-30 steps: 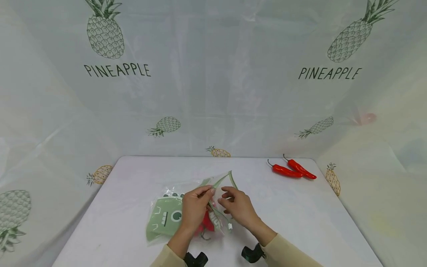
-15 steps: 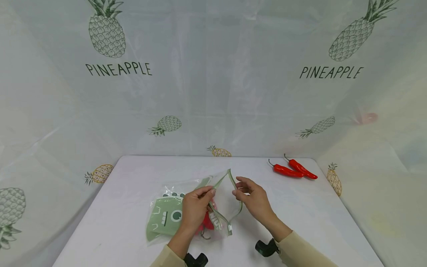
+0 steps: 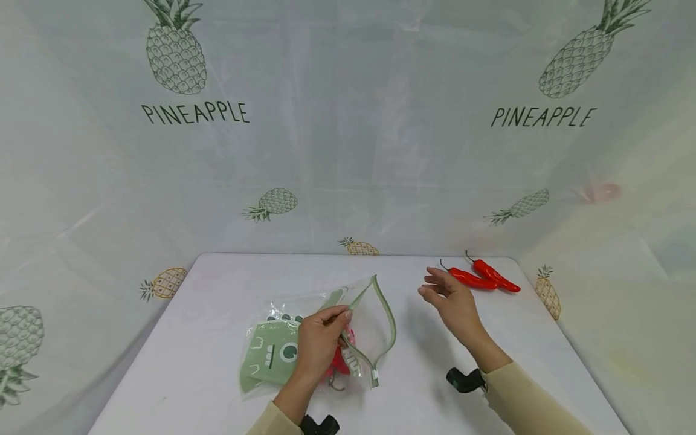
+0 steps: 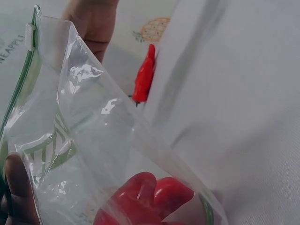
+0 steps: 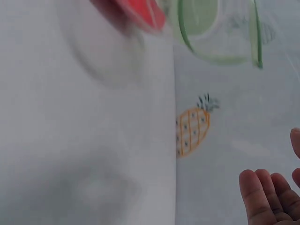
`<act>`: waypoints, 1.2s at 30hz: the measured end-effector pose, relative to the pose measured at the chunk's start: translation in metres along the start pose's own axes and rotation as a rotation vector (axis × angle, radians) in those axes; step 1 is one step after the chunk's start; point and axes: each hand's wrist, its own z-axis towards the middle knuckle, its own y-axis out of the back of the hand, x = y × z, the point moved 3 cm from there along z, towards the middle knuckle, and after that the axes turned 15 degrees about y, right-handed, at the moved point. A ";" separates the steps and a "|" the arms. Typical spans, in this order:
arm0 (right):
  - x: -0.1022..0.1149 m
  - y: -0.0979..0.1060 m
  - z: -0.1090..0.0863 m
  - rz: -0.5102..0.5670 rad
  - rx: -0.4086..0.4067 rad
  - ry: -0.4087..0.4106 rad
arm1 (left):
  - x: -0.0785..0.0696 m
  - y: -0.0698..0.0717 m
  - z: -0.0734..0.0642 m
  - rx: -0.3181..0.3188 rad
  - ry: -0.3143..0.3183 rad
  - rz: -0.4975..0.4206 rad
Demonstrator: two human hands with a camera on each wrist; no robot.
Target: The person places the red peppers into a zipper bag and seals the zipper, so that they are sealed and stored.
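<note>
My left hand pinches the edge of a clear zip bag with a green rim and a white slider. The bag's mouth gapes toward the right. A green monster face is printed on its left part. Inside lie red peppers, partly behind my left hand in the head view. My right hand is raised over the table, fingers loosely bent, with nothing in it. Just beyond it lie two red chili peppers; in the head view the hand's fingers come close to the nearer one, and I cannot tell whether they touch.
The white table ends at a back edge against a pale curtain printed with pineapples. Black wrist camera mounts sit under both forearms.
My right hand has left the bag's rim and moved right and away toward the two chili peppers. The bag's mouth has widened. My left hand keeps its hold in the same place.
</note>
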 end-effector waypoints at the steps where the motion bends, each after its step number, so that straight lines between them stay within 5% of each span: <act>1: -0.003 0.006 0.002 -0.011 -0.002 0.003 | 0.000 0.000 0.000 -0.002 0.005 0.000; 8: -0.021 0.040 0.017 -0.076 -0.004 0.000 | 0.003 0.002 0.001 -0.007 0.026 -0.013; 22: -0.094 0.076 0.046 -0.259 0.059 0.005 | 0.008 0.006 0.008 -0.019 0.031 -0.001; 36: -0.138 0.084 0.066 -0.245 0.179 -0.084 | 0.011 0.005 0.011 -0.024 0.052 -0.015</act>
